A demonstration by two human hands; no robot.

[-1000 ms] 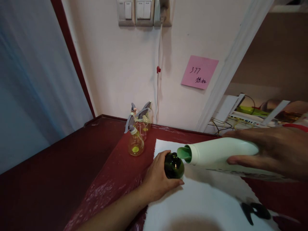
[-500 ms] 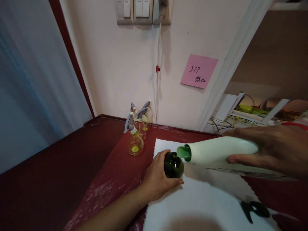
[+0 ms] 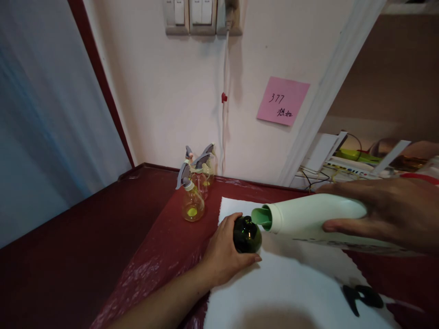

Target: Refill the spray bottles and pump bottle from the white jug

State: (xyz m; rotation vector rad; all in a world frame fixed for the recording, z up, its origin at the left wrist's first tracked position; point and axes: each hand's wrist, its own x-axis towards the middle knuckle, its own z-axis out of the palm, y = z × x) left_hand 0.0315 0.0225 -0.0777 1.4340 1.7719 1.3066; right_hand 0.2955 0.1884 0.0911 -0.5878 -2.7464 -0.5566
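Unmoved, two hands [image 3: 222, 256] hold two green bottles [image 3: 248, 237].

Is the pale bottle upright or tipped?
Tipped: the right hand holds the pale bottle nearly level, its open spout by the top of the dark bottle. Whether anything is flowing, I cannot tell.

Far side: pale off-white painted wall [image 3: 154, 100], white rectangular switch plates [image 3: 202, 16] high up. Left: grey-blue draped fabric curtain [image 3: 44, 123]. Near left: dark-red flat tabletop [image 3: 92, 228]. Right: brown-backed open shelf recess [image 3: 387, 82]. Light dim.
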